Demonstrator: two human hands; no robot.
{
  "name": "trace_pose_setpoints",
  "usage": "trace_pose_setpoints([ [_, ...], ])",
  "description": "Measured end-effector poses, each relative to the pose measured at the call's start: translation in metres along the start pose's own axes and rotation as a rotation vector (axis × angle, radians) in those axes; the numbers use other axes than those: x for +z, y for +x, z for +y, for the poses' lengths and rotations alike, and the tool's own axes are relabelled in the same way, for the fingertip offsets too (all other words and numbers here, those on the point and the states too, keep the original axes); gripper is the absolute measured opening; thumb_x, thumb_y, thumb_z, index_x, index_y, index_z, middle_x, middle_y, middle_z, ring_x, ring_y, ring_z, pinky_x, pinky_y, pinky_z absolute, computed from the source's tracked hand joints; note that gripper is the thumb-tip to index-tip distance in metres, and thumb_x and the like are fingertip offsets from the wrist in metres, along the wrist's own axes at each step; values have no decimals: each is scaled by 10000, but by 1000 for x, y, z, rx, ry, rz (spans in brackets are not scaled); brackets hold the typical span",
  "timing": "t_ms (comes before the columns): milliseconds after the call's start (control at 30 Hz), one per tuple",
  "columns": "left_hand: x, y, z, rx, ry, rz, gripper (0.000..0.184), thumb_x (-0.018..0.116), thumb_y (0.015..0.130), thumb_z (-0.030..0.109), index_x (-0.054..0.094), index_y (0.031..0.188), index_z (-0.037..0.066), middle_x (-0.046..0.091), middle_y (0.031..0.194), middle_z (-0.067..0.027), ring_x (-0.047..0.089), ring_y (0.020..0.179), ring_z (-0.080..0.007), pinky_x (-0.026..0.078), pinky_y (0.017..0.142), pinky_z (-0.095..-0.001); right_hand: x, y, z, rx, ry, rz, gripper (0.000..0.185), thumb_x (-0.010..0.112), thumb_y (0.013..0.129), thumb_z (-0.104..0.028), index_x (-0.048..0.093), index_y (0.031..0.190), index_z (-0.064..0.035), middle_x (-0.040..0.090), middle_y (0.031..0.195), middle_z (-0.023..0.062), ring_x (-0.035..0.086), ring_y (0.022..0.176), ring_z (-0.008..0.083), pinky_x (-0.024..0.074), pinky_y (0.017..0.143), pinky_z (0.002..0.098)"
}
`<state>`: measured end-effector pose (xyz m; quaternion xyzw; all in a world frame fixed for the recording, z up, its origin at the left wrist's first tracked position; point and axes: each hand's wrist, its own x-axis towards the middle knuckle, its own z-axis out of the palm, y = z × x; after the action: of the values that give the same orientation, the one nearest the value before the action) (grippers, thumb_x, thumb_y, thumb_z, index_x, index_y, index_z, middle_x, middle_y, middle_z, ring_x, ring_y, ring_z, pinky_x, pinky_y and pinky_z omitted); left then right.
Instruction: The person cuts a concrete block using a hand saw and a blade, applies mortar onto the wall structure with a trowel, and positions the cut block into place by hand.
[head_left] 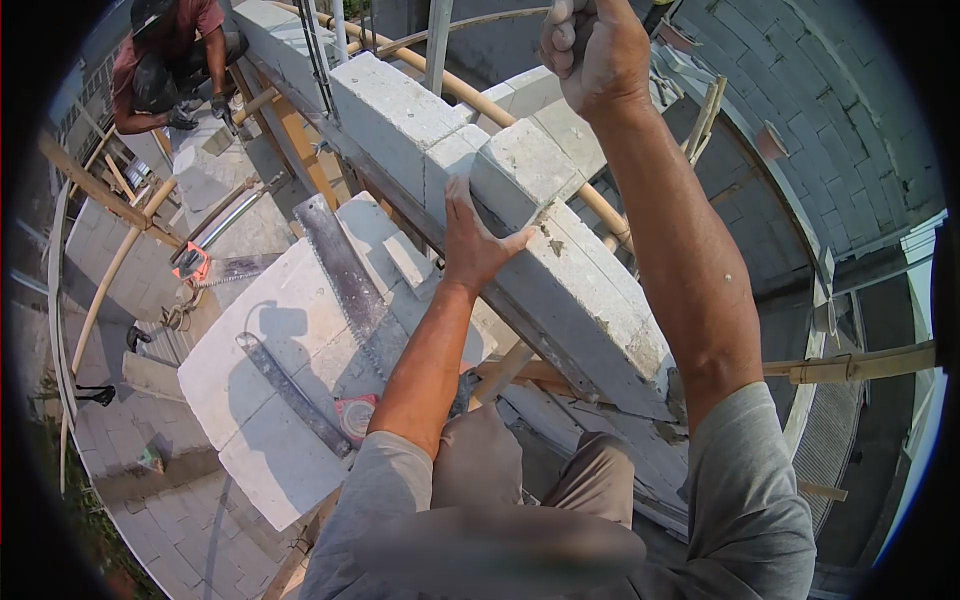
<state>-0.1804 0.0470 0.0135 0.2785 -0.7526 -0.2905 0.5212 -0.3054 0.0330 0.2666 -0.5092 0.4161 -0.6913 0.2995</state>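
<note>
My left hand (480,240) is spread against the near side of a small pale concrete block (527,165), thumb and fingers apart. That block sits on top of a row of blocks (600,290), and its top stands higher than the pale block (395,100) to its left. Raised near the top edge is my right hand (598,55), its fingers curled into a fist. Whatever the fist holds, if anything, is cut off by the frame.
A handsaw (345,275), a dark flat bar (292,392) and a red tape measure (355,415) lie on pale slabs (250,450). An orange-handled saw (190,263) lies farther left. Another person (175,65) crouches at upper left. A bamboo pole (605,212) runs behind the wall.
</note>
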Motion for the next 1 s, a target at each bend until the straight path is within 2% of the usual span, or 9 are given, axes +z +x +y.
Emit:
trace_pose_setpoints([
  [67, 0, 1, -2, 25, 2, 4, 1141, 889, 585, 360, 181, 1404, 1, 299, 1357, -280, 275, 1329, -479, 332, 1085, -553, -1, 6, 3, -10, 148, -82, 518, 540, 936, -481, 603, 678, -37, 490, 511, 24, 411, 415, 104, 301, 407, 268],
  [167, 0, 0, -1, -30, -27, -27, 1146, 888, 583, 383, 185, 1403, 2, 296, 1368, -284, 280, 1330, -479, 328, 1088, -550, 6, -43, 70, 386, -131, 123, 562, 496, 955, -506, 473, 582, -87, 315, 437, -30, 264, 357, 99, 222, 385, 254],
  [267, -2, -4, -2, -73, 1, -44, 1137, 881, 588, 398, 190, 1401, 5, 296, 1378, -285, 288, 1329, -478, 326, 1092, -543, 4, -42, 72, 471, -95, 54, 578, 467, 952, -530, 496, 592, -79, 321, 436, -23, 278, 352, 100, 223, 374, 253],
  [400, -2, 2, 4, -56, 4, -21, 1135, 887, 579, 349, 189, 1406, 7, 308, 1380, -255, 340, 1290, -425, 317, 1094, -493, 10, -46, 69, 412, -100, 119, 580, 481, 942, -536, 518, 601, -69, 323, 441, -16, 277, 350, 106, 231, 369, 265],
  [500, -1, 2, 2, -45, 16, -7, 1133, 888, 575, 338, 190, 1401, 0, 306, 1371, -255, 337, 1287, -431, 314, 1096, -500, 11, -43, 65, 427, -129, 119, 576, 475, 948, -528, 516, 598, -73, 319, 444, -19, 285, 357, 104, 235, 375, 256],
  [633, -2, 2, 3, 19, 8, 9, 1120, 892, 577, 309, 193, 1390, -17, 313, 1353, -261, 329, 1291, -445, 308, 1098, -513, 19, -14, 25, 175, 24, 13, 577, 458, 944, -516, 515, 582, -71, 313, 435, -24, 286, 357, 100, 221, 374, 261],
  [833, -1, -1, 4, -34, 6, -11, 1114, 898, 578, 296, 200, 1395, 0, 308, 1365, -272, 320, 1303, -457, 307, 1099, -518, 14, -14, 26, 130, 103, -144, 551, 422, 974, -499, 488, 602, -99, 297, 443, -36, 261, 372, 91, 240, 384, 250],
  [900, -2, 3, 1, -59, -10, -25, 1118, 896, 578, 309, 199, 1399, 8, 300, 1376, -271, 319, 1305, -459, 308, 1098, -518, 5, -39, 76, 437, 89, 110, 556, 438, 945, -487, 461, 554, -93, 291, 426, -30, 251, 349, 100, 222, 369, 269],
  [1000, -4, 4, 2, -64, 8, -53, 1127, 887, 582, 343, 193, 1403, 6, 292, 1386, -266, 316, 1306, -460, 309, 1098, -518, 12, -40, 74, 419, -67, 47, 545, 435, 944, -474, 469, 563, -86, 302, 427, -27, 248, 342, 104, 219, 360, 269],
])
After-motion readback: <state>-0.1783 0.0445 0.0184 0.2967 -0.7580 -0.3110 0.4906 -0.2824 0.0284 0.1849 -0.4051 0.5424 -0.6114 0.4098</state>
